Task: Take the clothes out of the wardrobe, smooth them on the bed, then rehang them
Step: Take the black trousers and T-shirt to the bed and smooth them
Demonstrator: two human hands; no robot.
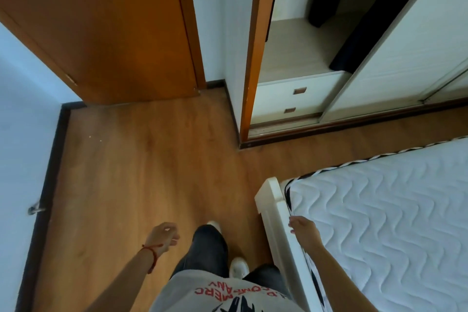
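The wardrobe (410, 58) stands at the upper right with its sliding door pushed aside. Dark clothes (364, 33) hang inside it above a pale shelf and two white drawers (296, 99). The bed (395, 223) with a bare white quilted mattress fills the lower right. My left hand (163, 235) hangs low over the floor, fingers loosely curled and holding nothing, a red string on the wrist. My right hand (302, 228) hovers over the corner of the white bed frame (272, 200), fingers apart and empty. Both hands are far from the clothes.
A brown wooden door (106, 33) stands at the upper left beside a white wall. Wooden floor (157, 159) lies between me, the door and the wardrobe. My legs and white shoes are at bottom centre. A small metal doorstop (35, 209) sits by the left skirting.
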